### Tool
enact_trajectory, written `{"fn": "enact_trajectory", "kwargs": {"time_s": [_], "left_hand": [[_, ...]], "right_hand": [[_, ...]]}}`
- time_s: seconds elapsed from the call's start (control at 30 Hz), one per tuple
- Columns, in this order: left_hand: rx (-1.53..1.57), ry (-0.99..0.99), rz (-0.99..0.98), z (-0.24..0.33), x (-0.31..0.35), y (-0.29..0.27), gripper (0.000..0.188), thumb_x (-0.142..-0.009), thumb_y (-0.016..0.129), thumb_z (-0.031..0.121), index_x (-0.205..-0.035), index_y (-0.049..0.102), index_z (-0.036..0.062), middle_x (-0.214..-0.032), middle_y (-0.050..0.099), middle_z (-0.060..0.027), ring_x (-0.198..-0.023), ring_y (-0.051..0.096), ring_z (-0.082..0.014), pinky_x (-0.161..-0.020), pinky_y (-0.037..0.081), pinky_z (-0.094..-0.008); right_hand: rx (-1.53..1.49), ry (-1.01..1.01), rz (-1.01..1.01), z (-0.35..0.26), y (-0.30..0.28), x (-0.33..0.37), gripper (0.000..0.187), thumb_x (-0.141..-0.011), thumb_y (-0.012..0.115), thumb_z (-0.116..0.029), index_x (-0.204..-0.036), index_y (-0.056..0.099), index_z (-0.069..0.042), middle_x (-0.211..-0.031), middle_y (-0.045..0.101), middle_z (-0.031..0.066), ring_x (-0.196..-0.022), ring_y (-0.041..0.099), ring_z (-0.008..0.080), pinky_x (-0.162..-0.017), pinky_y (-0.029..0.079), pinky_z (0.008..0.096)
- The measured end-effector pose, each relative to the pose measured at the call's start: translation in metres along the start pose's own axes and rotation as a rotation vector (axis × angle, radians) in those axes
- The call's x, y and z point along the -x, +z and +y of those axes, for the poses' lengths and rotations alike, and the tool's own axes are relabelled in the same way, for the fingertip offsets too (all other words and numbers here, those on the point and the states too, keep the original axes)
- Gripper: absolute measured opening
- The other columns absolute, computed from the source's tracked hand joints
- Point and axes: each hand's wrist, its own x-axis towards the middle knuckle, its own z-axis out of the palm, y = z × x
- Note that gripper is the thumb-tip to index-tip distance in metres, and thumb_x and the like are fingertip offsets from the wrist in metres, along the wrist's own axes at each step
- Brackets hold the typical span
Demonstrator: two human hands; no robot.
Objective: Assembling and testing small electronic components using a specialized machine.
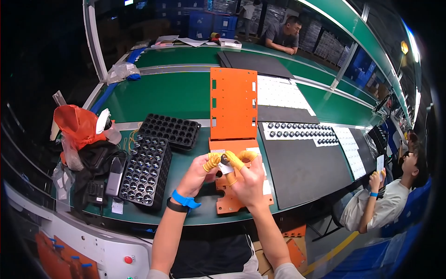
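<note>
My left hand (199, 173) and my right hand (249, 181) meet over the lower part of an orange hinged fixture (233, 104), whose upper panel stands upright. Yellow finger cots cover several fingertips. Between the fingers of both hands is a small black round part (224, 158), pinched from either side. A small white piece (226, 169) shows just under it; whether the two are joined I cannot tell. A blue strap (186, 200) and a dark band circle my left wrist.
Left of my hands stand a black tray of round lens-like parts (143, 174) and another black tray (170, 131). A grey power bank-like box (114, 176) and an orange bag (76, 123) lie farther left. Black mats (302, 172) and rows of black parts (297, 131) are on the right. Two people sit nearby.
</note>
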Motion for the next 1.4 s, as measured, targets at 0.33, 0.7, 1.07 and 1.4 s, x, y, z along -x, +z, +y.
{"fn": "enact_trajectory", "kwargs": {"time_s": [0.33,0.7,1.07,1.4], "left_hand": [[-0.326,0.288,0.178,-0.007,0.011,0.027,0.025,-0.096,0.074,0.013,-0.115,0.072,-0.003,-0.098,0.071,0.0026,-0.077,0.058,-0.0025,-0.064,0.046,-0.0198],[-1.238,0.135,0.765,-0.012,0.021,0.029,0.038,-0.089,0.075,0.04,-0.089,0.078,0.003,-0.079,0.072,-0.0207,-0.078,0.071,-0.0404,-0.065,0.053,-0.0465],[-1.466,0.014,0.726,-0.039,0.01,0.035,0.026,-0.087,0.072,0.03,-0.088,0.077,0.005,-0.085,0.073,-0.0205,-0.083,0.071,-0.0407,-0.072,0.055,-0.0501],[-1.499,0.184,0.471,-0.079,-0.001,-0.002,0.015,-0.09,0.065,0.017,-0.094,0.071,0.0042,-0.082,0.072,-0.0184,-0.082,0.07,-0.0362,-0.073,0.051,-0.0487]], "right_hand": [[-0.065,0.045,-0.007,0.002,-0.009,0.004,0.031,-0.078,0.08,-0.012,-0.108,0.078,-0.007,-0.123,0.061,0.0198,-0.1,0.055,0.0335,-0.082,0.049,0.041],[-0.108,0.261,0.009,0.013,-0.022,0.015,0.051,-0.089,0.074,-0.009,-0.136,0.058,0.002,-0.148,0.044,0.0253,-0.127,0.046,0.0417,-0.108,0.04,0.0469],[-0.177,0.213,0.002,-0.002,-0.007,0.012,0.047,-0.087,0.075,-0.008,-0.131,0.062,0.002,-0.148,0.045,0.0232,-0.131,0.046,0.0411,-0.11,0.039,0.0475],[-0.168,0.01,-0.257,-0.098,0.113,-0.063,0.018,-0.086,0.076,-0.019,-0.094,0.068,-0.005,-0.093,0.069,0.0111,-0.088,0.068,0.029,-0.074,0.054,0.0409]]}}
